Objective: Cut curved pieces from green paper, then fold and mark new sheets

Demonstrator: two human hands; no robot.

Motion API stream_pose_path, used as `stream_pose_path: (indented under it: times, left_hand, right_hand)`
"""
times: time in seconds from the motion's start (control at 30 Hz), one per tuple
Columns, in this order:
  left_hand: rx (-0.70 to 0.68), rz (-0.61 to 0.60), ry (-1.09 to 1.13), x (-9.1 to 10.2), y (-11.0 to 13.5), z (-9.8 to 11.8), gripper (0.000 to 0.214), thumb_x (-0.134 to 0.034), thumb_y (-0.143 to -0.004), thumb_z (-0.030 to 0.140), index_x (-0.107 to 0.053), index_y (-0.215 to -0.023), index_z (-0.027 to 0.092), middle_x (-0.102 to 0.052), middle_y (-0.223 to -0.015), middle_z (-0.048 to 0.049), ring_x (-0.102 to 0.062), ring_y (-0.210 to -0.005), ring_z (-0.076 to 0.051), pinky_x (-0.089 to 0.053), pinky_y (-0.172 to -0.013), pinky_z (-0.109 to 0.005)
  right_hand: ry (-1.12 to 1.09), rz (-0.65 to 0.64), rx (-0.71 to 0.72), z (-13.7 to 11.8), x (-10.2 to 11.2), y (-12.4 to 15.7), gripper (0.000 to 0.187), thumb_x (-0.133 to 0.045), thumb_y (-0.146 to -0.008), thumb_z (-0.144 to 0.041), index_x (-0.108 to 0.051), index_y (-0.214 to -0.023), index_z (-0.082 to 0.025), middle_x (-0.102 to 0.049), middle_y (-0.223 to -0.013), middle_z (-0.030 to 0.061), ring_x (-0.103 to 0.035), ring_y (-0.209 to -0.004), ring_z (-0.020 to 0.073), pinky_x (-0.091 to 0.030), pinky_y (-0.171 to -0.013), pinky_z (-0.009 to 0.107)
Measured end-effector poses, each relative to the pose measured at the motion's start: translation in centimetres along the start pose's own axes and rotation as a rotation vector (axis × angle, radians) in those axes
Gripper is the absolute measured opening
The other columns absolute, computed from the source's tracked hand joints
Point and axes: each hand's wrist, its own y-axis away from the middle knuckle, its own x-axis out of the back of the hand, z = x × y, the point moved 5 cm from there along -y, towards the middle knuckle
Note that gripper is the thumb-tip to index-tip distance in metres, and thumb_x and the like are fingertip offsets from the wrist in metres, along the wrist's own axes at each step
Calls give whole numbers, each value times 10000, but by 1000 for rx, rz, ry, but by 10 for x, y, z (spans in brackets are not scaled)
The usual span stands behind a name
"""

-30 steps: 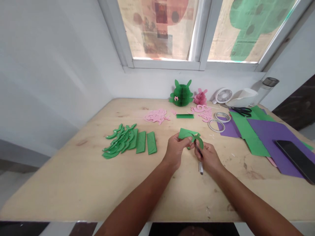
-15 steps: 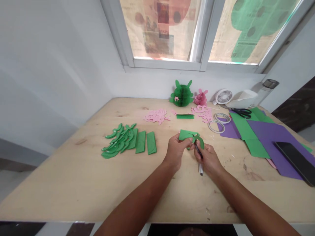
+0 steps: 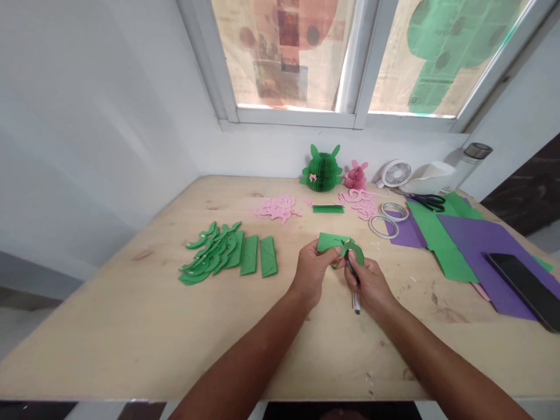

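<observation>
My left hand (image 3: 310, 268) pinches a folded piece of green paper (image 3: 330, 241) between thumb and fingers, just above the table. My right hand (image 3: 370, 281) is closed round a slim cutter (image 3: 352, 269), dark near the fingers; a whitish end sticks out below the hand. A curved strip of green paper (image 3: 357, 252) bends away from the folded piece over the right fingertips. The cutter's tip is mostly hidden by paper and fingers. Left of my hands lie green cut-out shapes (image 3: 212, 256) and folded green strips (image 3: 268, 256).
Pink paper scraps (image 3: 276, 209), a narrow green strip (image 3: 328, 209) and two tape rolls (image 3: 384, 227) lie farther back. Green (image 3: 321, 175) and pink (image 3: 356, 176) paper figures stand by the wall near a small fan (image 3: 396, 173). Scissors (image 3: 426, 202), purple sheets (image 3: 475, 239) and a phone (image 3: 522, 289) lie right.
The curved green strip has shifted slightly to the right by the right fingers. Both hands keep their hold, and the view has tilted a little.
</observation>
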Motion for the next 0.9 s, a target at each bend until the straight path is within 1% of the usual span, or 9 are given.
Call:
stream_pose_path:
  times: [0.23,0.43,0.6,0.9]
  left_hand:
    - [5,-17,10,-1,0,0,194,-701,-639,284,-556,-611,158,-514,-539,33,-443,-494,-87,-404,-608,-279]
    - [3,-7,18,0,0,-1,200,-712,-634,279,-554,-623,158,-523,-552,34,-446,-496,-85,-410,-621,-279]
    - [8,-31,15,-2,1,1,213,-718,-630,293,-553,-612,158,-503,-537,35,-442,-499,-88,-400,-607,-274]
    - [11,-39,-9,0,2,2,208,-711,-639,294,-555,-613,159,-497,-538,36,-451,-519,-97,-406,-633,-285]
  right_hand:
    - [2,1,4,-1,-1,1,460,-618,-743,-620,-557,-690,-168,-344,-395,-91,-193,-347,46,-90,-373,228]
    - [6,12,-7,-1,-3,1,482,-607,-731,-649,-542,-681,-173,-336,-395,-91,-185,-351,50,-93,-374,231]
    - [-7,-4,-11,-1,-3,1,479,-602,-733,-650,-541,-688,-177,-333,-402,-91,-178,-356,53,-94,-373,233]
    - [1,4,-5,-1,-2,2,500,-591,-729,-670,-550,-692,-174,-337,-401,-88,-185,-358,57,-99,-375,235]
